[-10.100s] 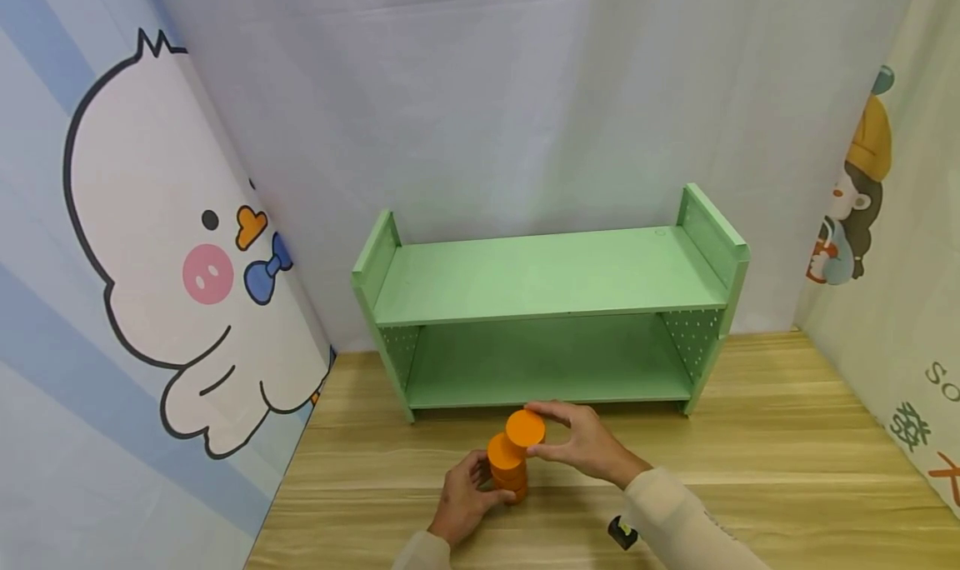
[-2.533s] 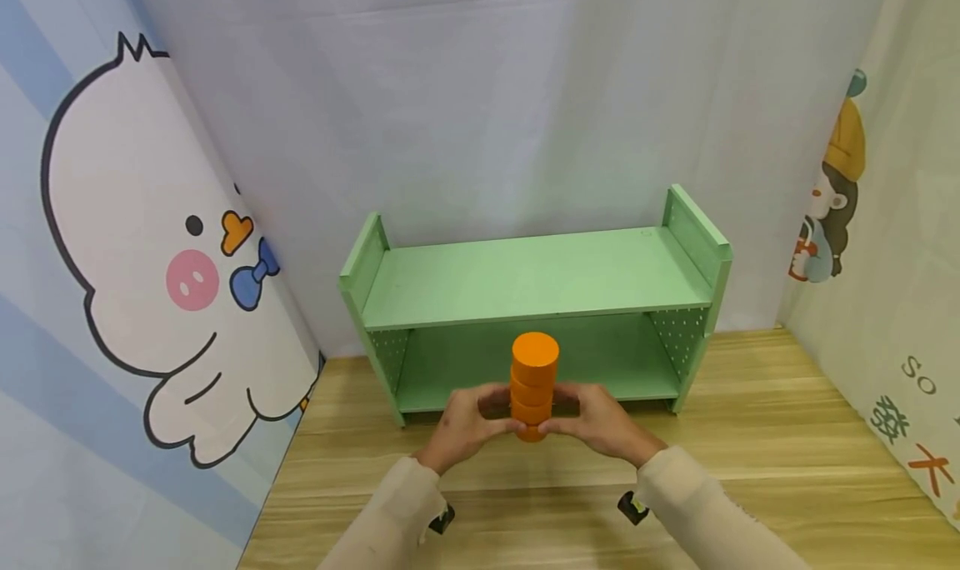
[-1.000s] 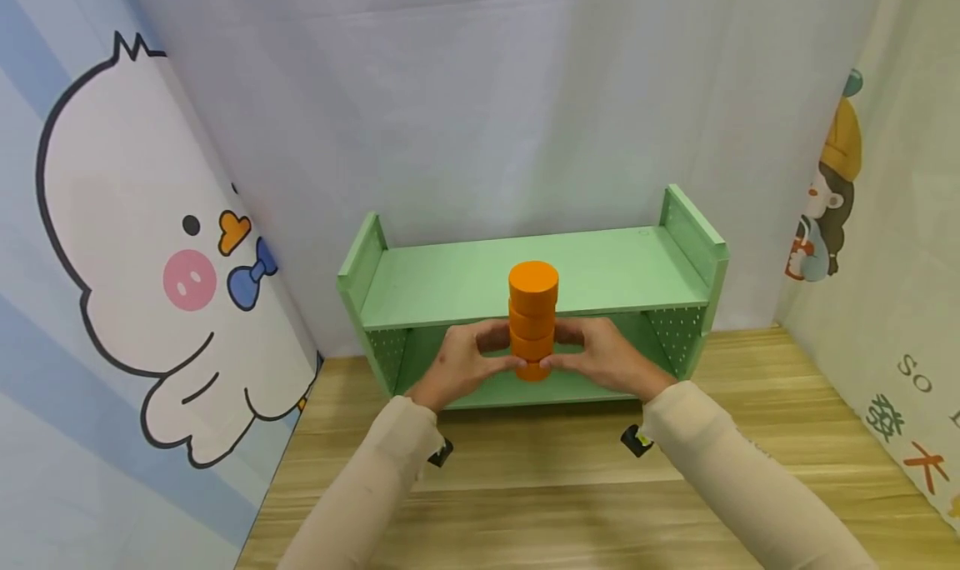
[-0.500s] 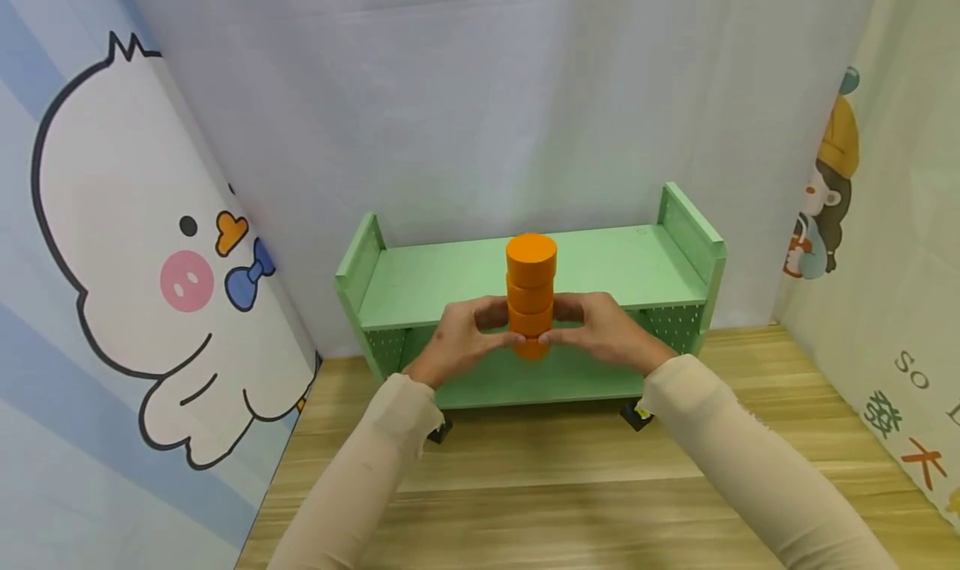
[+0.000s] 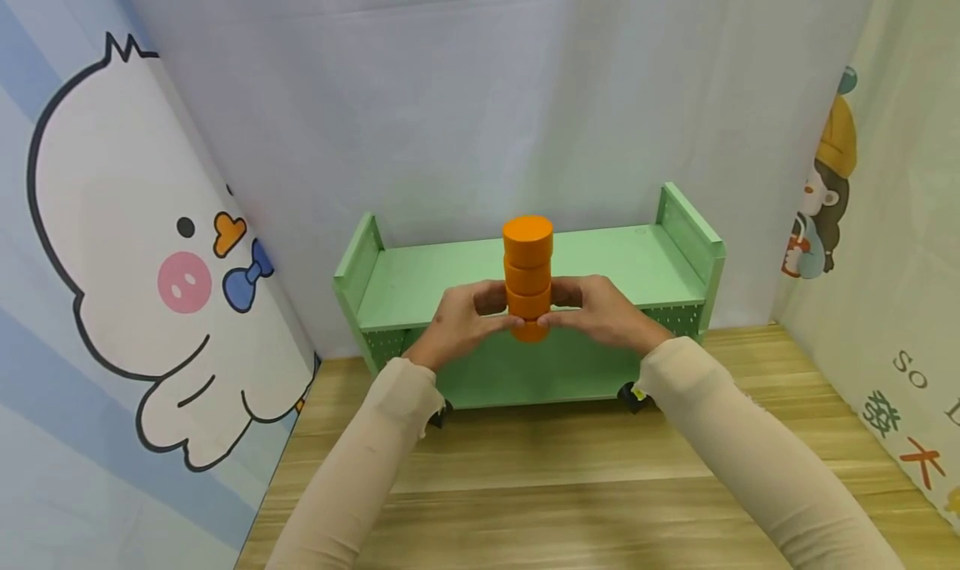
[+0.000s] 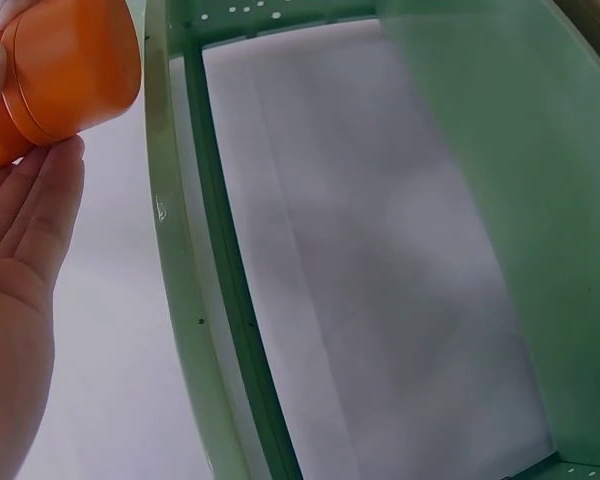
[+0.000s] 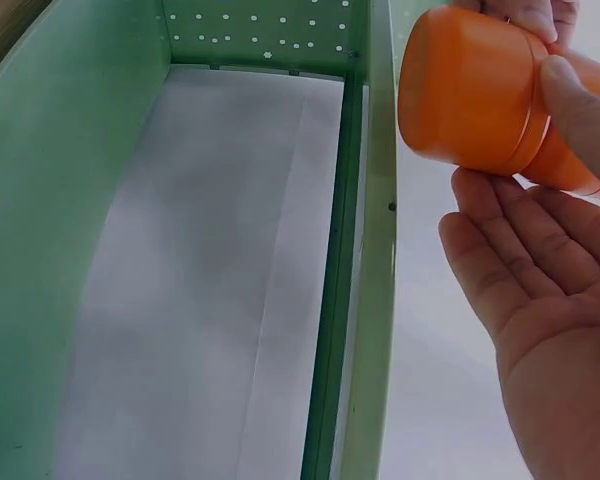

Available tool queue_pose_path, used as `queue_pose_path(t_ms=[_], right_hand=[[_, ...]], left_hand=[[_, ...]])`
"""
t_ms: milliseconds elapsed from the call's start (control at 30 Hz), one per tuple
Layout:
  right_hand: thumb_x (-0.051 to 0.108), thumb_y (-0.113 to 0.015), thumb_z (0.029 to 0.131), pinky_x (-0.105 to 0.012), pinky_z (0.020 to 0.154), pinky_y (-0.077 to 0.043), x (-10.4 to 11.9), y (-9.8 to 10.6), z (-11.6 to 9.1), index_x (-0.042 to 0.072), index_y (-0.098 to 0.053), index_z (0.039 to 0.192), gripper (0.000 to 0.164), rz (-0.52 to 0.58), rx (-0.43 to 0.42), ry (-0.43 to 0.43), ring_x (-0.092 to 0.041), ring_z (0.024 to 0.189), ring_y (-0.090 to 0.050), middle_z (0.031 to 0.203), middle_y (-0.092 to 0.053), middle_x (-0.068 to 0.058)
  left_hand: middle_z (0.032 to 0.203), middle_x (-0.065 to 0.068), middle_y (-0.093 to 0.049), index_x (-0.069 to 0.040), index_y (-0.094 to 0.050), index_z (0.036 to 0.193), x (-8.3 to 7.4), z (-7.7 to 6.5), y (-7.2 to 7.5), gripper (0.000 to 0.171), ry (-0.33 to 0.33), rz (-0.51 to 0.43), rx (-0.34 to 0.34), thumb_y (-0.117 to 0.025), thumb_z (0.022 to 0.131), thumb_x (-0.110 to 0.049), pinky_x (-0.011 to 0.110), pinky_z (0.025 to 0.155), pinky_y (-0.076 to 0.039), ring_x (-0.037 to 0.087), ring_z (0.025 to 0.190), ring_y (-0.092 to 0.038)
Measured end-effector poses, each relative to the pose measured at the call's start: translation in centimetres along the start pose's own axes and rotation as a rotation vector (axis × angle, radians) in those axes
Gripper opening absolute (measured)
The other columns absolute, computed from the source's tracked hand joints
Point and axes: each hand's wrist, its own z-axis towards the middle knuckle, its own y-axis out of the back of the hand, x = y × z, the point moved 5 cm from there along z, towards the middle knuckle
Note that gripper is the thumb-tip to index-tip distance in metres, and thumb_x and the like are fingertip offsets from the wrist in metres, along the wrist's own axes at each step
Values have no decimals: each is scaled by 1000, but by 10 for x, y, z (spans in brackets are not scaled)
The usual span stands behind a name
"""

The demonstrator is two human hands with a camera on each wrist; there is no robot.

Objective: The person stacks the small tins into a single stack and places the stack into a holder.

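Observation:
Between my two hands stands an upright stack of several orange cylinders (image 5: 528,277), with slightly uneven joints. My left hand (image 5: 461,324) grips its left side, thumb near the bottom joint and fingers behind. From the right, my right hand (image 5: 600,312) holds it the same way, the two thumbs almost meeting. The stack is raised off the table, in front of a green two-level shelf (image 5: 442,280), and overlaps its upper board. In the left wrist view the lowest cylinder (image 6: 75,65) lies beside the board's front edge; the right wrist view shows that cylinder (image 7: 460,95) above spread fingers.
The shelf has raised side panels (image 5: 692,249) with perforated lower parts and a lower board (image 5: 525,374). It stands on a wood-grain table (image 5: 517,487) against a pale cloth backdrop (image 5: 480,112). A printed cloth (image 5: 112,245) hangs at the left, another (image 5: 892,245) at the right.
Earliest, my right hand held one cylinder at the top of the stack on the table while my left hand steadied it. Since then both hands have lifted the stack up to the upper board's height.

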Motion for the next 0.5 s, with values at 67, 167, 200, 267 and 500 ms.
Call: queue_pose_path(t_ms=[67, 167, 200, 267, 500], right_hand=[[13, -74, 92, -50, 104, -49, 0, 1, 1, 0, -57, 138, 51, -2, -4, -1, -32, 121, -61, 132, -63, -16], [12, -74, 92, -50, 104, -50, -1, 3, 3, 0, -57, 138, 51, 3, -6, -1, -32, 120, -61, 132, -63, -17], [12, -73, 93, -50, 103, -50, -1, 3, 4, 0, -57, 138, 51, 3, -7, -1, -32, 120, -62, 132, -63, -17], [13, -73, 93, -50, 103, -50, -2, 4, 5, 0, -57, 139, 50, 7, -7, -3, -32, 119, -62, 132, -63, -17], [14, -72, 94, -50, 103, -50, -4, 6, 9, 1, -57, 139, 49, 4, -9, 0, -31, 120, -61, 133, -63, -16]], left_hand=[[127, 8, -67, -5, -63, 132, 0, 2, 0, 48, 4, 1, 0, -77, 88, -17, 31, 94, -57, 20, 112, -67], [127, 8, -67, -4, -62, 133, 1, 4, 1, 49, 11, 3, -1, -77, 88, -16, 30, 95, -56, 21, 113, -66], [127, 8, -67, -4, -62, 133, 1, 5, 1, 49, 15, 4, -3, -77, 88, -16, 30, 95, -56, 21, 113, -66], [128, 9, -67, -4, -62, 133, 2, 7, 2, 49, 19, 9, -6, -77, 88, -16, 30, 96, -56, 21, 113, -66], [128, 9, -66, -4, -61, 134, 3, 11, 3, 51, 31, 25, -18, -77, 88, -18, 31, 96, -56, 21, 113, -66]])
